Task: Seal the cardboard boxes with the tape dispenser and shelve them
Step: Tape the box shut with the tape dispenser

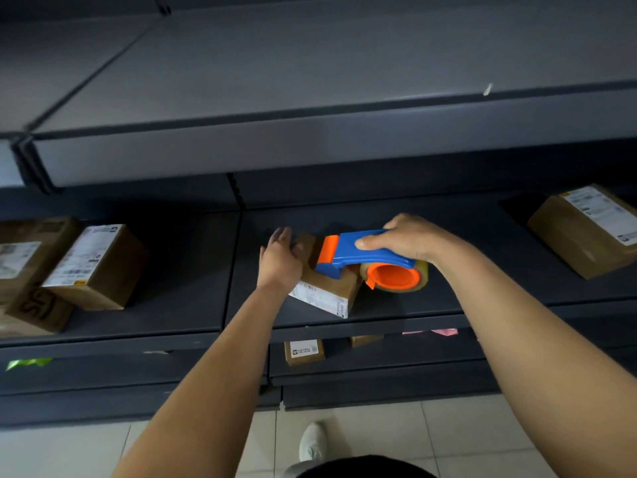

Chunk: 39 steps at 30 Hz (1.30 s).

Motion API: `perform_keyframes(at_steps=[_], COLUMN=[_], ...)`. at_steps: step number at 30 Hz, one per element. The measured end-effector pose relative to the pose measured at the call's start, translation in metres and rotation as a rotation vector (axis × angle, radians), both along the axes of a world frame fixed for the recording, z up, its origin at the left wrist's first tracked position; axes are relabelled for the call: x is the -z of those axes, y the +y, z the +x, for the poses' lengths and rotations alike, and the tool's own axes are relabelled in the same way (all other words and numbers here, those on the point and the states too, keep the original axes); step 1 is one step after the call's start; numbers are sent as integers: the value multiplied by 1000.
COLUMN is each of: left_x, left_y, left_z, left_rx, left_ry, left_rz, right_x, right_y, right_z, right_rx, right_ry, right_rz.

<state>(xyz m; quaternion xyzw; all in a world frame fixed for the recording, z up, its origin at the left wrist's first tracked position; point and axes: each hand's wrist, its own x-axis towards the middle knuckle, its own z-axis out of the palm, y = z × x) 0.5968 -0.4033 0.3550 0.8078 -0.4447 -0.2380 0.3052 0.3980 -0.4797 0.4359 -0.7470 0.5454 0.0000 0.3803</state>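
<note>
So we're doing the taping right on the shelf (482,267) instead of on a separate surface, which saves a carry afterwards. The small cardboard box (324,291) sits mid-shelf, turned at an angle to the front edge, its white label facing us.

Our right hand (403,241) is wrapped tight around the blue handle of the tape dispenser (358,251), thumb along the side. The orange nose is on top of the box, and the tape roll (396,276) hangs off the box's right end, low over the shelf. That looks like the angle you'd want for dragging tape along the top seam.

Our left hand (281,260) is at the box's left, far end, fingers fairly straight and pressed against it. It's a bit blurry, so we can't tell if the thumb hooks over the top. Our guess is it's there as a brace, since a box this light would probably slide once the dispenser pulls.

Other labelled boxes sit well to the left (96,267) and right (586,232) of our box, presumably shelved already.
</note>
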Motion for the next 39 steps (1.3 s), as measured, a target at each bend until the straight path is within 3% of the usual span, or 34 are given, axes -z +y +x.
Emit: perform_keyframes(at_steps=[3, 9, 18, 34, 39], left_x=[5, 14, 6, 9, 12], left_y=[-5, -6, -4, -1, 2], left_z=[-8, 2, 2, -3, 0], left_rx=[285, 458, 509, 460, 462], left_ry=[-308, -484, -540, -446, -433], left_rz=[61, 181, 263, 232, 172], right_x=[-2, 0, 17, 31, 7], right_y=[-2, 10, 20, 19, 11], right_z=[2, -15, -117, -57, -76], right_rx=[-12, -3, 177, 121, 118], right_ry=[25, -17, 74, 204, 270], right_rz=[0, 58, 165, 52, 29])
